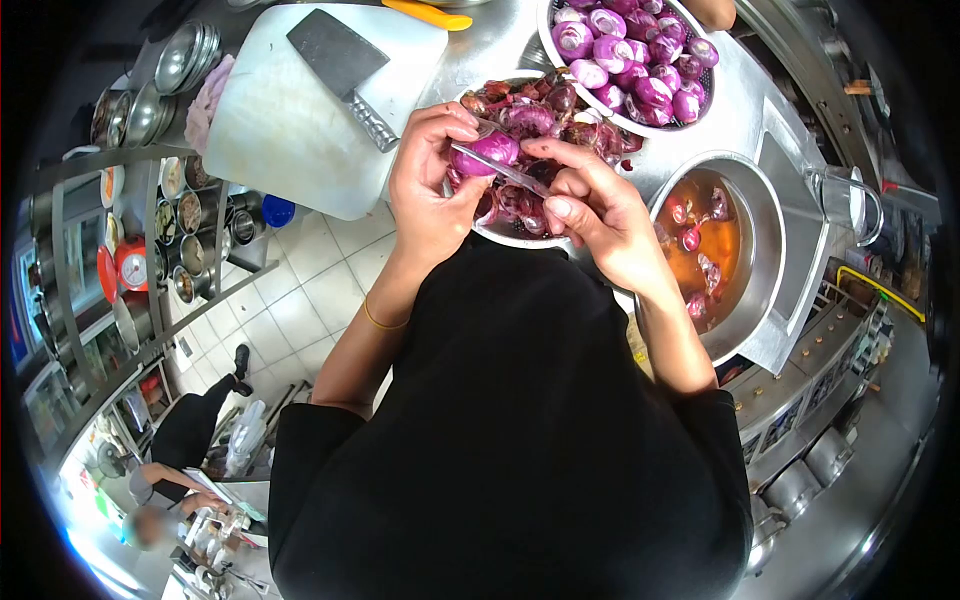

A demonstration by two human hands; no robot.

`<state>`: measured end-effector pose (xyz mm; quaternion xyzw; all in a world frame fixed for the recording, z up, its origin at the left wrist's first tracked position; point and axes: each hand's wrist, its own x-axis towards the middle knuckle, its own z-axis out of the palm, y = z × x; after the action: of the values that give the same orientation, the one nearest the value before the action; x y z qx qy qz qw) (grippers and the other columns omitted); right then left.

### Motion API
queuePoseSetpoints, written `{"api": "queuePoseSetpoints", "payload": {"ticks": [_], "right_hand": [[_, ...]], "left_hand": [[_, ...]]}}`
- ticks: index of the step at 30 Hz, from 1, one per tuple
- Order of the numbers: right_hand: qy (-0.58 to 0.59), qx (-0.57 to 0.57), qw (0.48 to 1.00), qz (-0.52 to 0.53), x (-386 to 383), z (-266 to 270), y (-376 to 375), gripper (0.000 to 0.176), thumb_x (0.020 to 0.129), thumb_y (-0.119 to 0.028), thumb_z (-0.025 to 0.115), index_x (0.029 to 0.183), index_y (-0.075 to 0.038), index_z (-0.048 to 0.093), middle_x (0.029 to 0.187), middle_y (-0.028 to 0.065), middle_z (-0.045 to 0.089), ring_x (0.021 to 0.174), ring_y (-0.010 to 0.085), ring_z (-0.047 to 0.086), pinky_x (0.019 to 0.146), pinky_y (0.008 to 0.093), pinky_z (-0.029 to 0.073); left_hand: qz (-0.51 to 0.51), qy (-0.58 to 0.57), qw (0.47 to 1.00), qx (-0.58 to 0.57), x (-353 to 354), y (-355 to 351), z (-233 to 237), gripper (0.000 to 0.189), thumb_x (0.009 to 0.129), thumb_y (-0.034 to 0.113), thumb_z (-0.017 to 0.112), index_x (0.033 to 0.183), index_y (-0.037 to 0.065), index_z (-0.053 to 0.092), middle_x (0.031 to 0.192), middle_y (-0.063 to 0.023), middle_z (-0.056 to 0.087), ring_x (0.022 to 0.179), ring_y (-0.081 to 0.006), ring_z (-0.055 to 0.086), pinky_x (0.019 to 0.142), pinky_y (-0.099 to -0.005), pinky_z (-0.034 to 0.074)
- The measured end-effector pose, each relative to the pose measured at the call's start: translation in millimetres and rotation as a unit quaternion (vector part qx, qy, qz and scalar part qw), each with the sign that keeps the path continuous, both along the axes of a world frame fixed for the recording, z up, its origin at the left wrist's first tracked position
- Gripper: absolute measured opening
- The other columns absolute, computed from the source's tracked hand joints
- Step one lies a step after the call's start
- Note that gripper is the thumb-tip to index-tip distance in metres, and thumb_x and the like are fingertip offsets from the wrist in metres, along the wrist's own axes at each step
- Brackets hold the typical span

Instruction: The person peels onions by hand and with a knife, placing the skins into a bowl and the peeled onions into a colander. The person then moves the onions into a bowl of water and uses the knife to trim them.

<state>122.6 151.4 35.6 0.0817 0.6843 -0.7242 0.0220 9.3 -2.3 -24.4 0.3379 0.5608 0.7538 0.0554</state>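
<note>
My left hand (432, 185) is closed around a red onion (484, 153), its purple side turned up. In my right hand (603, 212) is a small knife (500, 169), whose blade lies across the front of that onion. Both hands are above a bowl (520, 240) heaped with dark red onion skins (530, 120). Beyond it to the right, a white colander (645, 125) holds several peeled red onions (640, 50). The knife's handle is mostly hidden by my right fingers.
A cleaver (340, 62) lies on the white cutting board (270, 130) at the left. To the right, a metal basin (765, 290) holds brownish water with a few onions. A clear jug (848, 205) stands beyond it. Another person (180, 440) works at lower left.
</note>
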Motion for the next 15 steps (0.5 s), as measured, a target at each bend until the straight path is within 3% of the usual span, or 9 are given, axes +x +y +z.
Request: {"api": "queuePoseSetpoints", "payload": {"ticks": [2, 6, 8, 9, 11, 15], "right_hand": [[-0.008, 0.053, 0.999, -0.001, -2.4, 4.3, -0.9, 0.045, 0.09, -0.004, 0.053, 0.134, -0.009, 0.045, 0.067, -0.0018, 0.046, 0.064, 0.0072, 0.044, 0.061, 0.0212, 0.04], [-0.026, 0.029, 0.999, -0.005, -1.7, 6.8, -1.5, 0.041, 0.09, -0.002, 0.053, 0.131, -0.007, 0.05, 0.073, 0.0005, 0.054, 0.064, 0.0076, 0.043, 0.063, 0.022, 0.041], [-0.03, 0.045, 0.998, -0.019, -2.1, 5.6, -3.6, 0.035, 0.09, -0.002, 0.053, 0.125, -0.005, 0.056, 0.09, 0.005, 0.065, 0.074, 0.0089, 0.054, 0.072, 0.0233, 0.045], [-0.031, 0.045, 0.998, -0.019, -2.5, 4.2, -5.2, 0.035, 0.09, -0.002, 0.053, 0.125, -0.005, 0.056, 0.09, 0.005, 0.065, 0.074, 0.0089, 0.054, 0.072, 0.0233, 0.045], [0.012, 0.058, 0.997, -0.046, -2.9, 0.5, -8.1, 0.03, 0.09, -0.002, 0.054, 0.119, -0.003, 0.06, 0.11, 0.0082, 0.066, 0.093, 0.0143, 0.062, 0.084, 0.0273, 0.048], [0.057, 0.113, 0.992, -0.024, 0.2, -0.9, -9.1, 0.03, 0.089, -0.001, 0.053, 0.118, -0.003, 0.06, 0.115, 0.0107, 0.064, 0.107, 0.0203, 0.06, 0.091, 0.0311, 0.046]], "left_hand": [[-0.004, 0.011, 1.0, -0.011, 0.3, -0.1, 0.9, 0.042, 0.069, -0.017, 0.062, 0.105, -0.001, 0.048, 0.112, -0.0121, 0.043, 0.105, -0.0188, 0.05, 0.092, -0.0316, 0.044], [-0.014, 0.008, 1.0, -0.012, 1.8, -0.7, -1.3, 0.041, 0.07, -0.017, 0.063, 0.104, -0.002, 0.048, 0.113, -0.0128, 0.043, 0.106, -0.0217, 0.052, 0.09, -0.0322, 0.046], [-0.013, 0.001, 1.0, -0.013, 3.1, -0.1, -1.1, 0.04, 0.07, -0.017, 0.063, 0.104, -0.002, 0.048, 0.113, -0.0127, 0.043, 0.106, -0.0226, 0.053, 0.089, -0.0325, 0.047], [-0.013, -0.004, 1.0, -0.014, 3.3, 0.0, -1.0, 0.04, 0.07, -0.017, 0.064, 0.104, -0.003, 0.048, 0.113, -0.0127, 0.043, 0.107, -0.0236, 0.053, 0.089, -0.0328, 0.047], [-0.008, 0.002, 1.0, -0.017, 2.5, 0.1, -2.0, 0.041, 0.07, -0.017, 0.064, 0.105, -0.002, 0.048, 0.113, -0.0126, 0.043, 0.106, -0.023, 0.053, 0.088, -0.0327, 0.048], [0.014, -0.037, 0.999, 0.009, 2.4, 2.4, 0.1, 0.041, 0.064, -0.021, 0.06, 0.099, -0.001, 0.048, 0.107, -0.0107, 0.046, 0.101, -0.0182, 0.052, 0.09, -0.0292, 0.044]]}}
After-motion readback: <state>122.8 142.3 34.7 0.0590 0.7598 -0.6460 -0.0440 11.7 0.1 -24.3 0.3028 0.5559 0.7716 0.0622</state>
